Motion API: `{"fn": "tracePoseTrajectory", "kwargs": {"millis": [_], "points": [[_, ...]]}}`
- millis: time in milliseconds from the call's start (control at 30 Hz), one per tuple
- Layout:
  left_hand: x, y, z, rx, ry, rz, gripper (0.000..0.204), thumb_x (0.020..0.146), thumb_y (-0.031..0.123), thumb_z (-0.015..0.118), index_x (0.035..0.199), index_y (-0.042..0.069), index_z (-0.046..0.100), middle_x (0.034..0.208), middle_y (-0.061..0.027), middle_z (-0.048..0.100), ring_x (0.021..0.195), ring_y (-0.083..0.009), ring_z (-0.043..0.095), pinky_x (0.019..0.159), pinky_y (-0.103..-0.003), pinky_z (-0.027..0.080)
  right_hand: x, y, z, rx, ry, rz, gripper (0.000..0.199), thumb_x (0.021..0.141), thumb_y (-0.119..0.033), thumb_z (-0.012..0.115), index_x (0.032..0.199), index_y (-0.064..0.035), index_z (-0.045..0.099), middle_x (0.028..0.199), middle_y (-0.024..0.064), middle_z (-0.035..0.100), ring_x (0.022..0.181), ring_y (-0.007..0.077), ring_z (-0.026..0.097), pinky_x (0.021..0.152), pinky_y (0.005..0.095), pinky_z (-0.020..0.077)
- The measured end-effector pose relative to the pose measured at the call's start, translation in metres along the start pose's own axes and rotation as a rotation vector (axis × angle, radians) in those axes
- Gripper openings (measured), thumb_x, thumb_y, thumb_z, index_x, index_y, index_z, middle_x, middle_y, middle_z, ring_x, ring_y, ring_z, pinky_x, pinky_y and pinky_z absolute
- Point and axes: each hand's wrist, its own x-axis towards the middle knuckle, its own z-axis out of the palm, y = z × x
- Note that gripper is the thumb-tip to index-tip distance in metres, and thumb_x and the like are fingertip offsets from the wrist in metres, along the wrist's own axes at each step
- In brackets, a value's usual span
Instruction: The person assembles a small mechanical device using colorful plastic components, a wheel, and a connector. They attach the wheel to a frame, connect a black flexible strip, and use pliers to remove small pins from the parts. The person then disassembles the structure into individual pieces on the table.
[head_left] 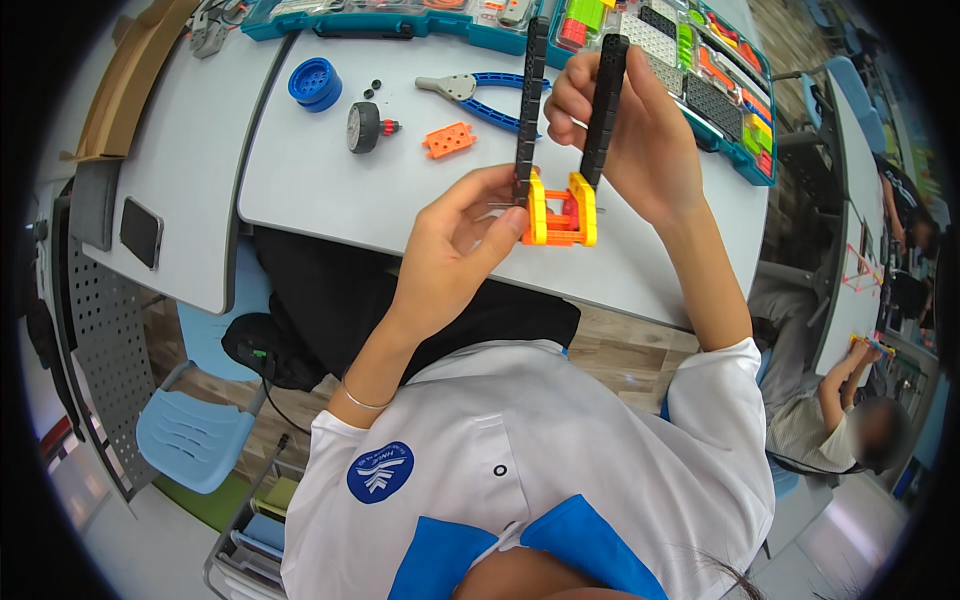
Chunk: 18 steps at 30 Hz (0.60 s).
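Between my hands is a toy building frame of plastic parts: two long black beams (529,110) stand up from yellow side plates (583,205) joined by orange crosspieces (562,238). Thin pins stick out at its sides. My left hand (455,240) pinches the lower left corner, thumb against the yellow plate, at the foot of the left beam. My right hand (645,140) grips the right black beam (604,105) between thumb and fingers, near its upper half. Beyond the frame lie blue-handled pliers (495,85) with a grey head, partly covered by the left beam.
On the white table (330,190) lie an orange perforated block (449,140), a black-tyred wheel (365,127), a blue wheel rim (315,84) and small black rings (372,88). A teal parts case (750,165) lines the far side. A phone (142,232) rests on the left table.
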Motion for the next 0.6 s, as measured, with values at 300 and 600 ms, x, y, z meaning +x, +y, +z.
{"fn": "tracePoseTrajectory", "kwargs": {"millis": [300,600], "points": [[0.001,0.014,-0.003,0.519,0.266,0.404,0.034,0.083,0.002,0.069,0.116,-0.004,0.062,0.101,-0.0082,0.061,0.085,-0.0115,0.058,0.075,-0.025,0.048,-0.001,-0.004,-0.01,-0.769,0.27,-0.36,0.045,0.086,-0.022,0.074,0.124,-0.0063,0.056,0.109,0.0047,0.062,0.112,0.0186,0.058,0.096,0.0348,0.0463],[0.01,0.028,-0.012,0.716,0.16,0.547,0.034,0.076,0.009,0.076,0.108,0.002,0.067,0.092,-0.0058,0.064,0.087,-0.0203,0.056,0.079,-0.029,0.043,-0.026,-0.033,0.028,-1.838,-0.24,-0.433,0.046,0.074,-0.006,0.07,0.119,-0.0075,0.062,0.106,0.0092,0.062,0.111,0.0262,0.057,0.111,0.0464,0.0302]]}}
